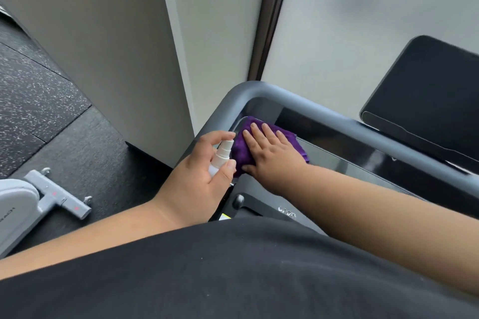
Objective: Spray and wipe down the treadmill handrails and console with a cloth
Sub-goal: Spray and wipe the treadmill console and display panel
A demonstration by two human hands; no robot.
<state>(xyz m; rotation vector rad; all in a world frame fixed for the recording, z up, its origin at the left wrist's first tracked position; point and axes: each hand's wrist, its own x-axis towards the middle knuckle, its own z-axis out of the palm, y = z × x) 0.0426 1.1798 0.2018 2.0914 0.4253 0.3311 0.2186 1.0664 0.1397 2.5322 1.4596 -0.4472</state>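
Now left hand (197, 179) grip curled round spray bottle (220, 156); right hand (269, 153) flat, fingers spread, pressing purple cloth (243, 153).

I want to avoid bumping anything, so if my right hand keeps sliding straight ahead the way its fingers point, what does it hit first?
Probably the grey handrail at its curved corner. The right hand lies flat on the purple cloth, fingers pointing up-left across the console towards that bend. Depth is hard to judge.

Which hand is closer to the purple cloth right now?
Right. The right hand lies flat on top of the purple cloth, pressing it onto the console. The left hand holds the spray bottle just beside the cloth's left edge.
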